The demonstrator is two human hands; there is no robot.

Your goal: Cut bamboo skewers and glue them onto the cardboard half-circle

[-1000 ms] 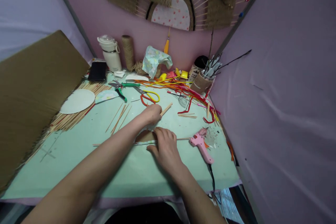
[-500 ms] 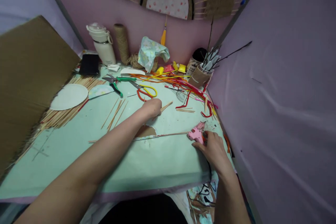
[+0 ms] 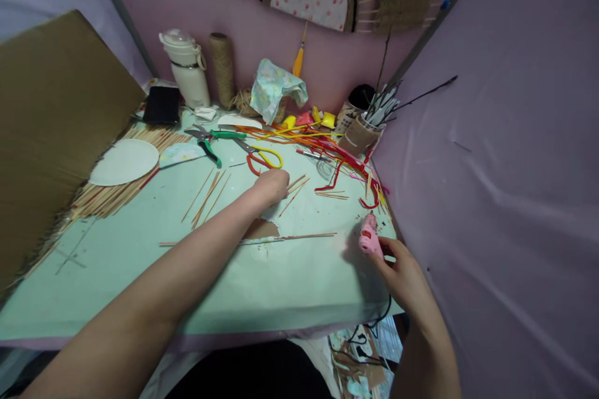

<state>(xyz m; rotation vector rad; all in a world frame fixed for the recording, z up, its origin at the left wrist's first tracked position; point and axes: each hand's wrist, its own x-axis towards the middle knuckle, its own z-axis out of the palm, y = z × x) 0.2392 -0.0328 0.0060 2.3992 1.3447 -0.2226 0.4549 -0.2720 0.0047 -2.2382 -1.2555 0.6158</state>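
My left hand [image 3: 272, 187] is closed at the table's middle, beside the scissors [image 3: 266, 158], with thin wooden sticks [image 3: 296, 184] showing at its right side. Its fingertips are hidden from view. My right hand [image 3: 395, 262] grips a pink glue gun [image 3: 369, 234], nozzle pointing up and away, over the right part of the table. Under my left forearm lies a brown cardboard piece [image 3: 262, 229], partly covered, with a long thin stick [image 3: 311, 235] along its near edge.
Green-handled pliers [image 3: 210, 148], a white oval [image 3: 124, 163] on a stick mat and loose sticks lie left. A white bottle [image 3: 188, 72], twine roll [image 3: 221, 70], coloured pipe cleaners and a pot of twigs [image 3: 358, 135] stand or lie behind. Large cardboard [image 3: 56, 124] rises at the left.
The glue gun has risen and moved right in my right hand, away from the long stick's end, its nozzle turned upward. Sticks beside my left hand have spread apart.
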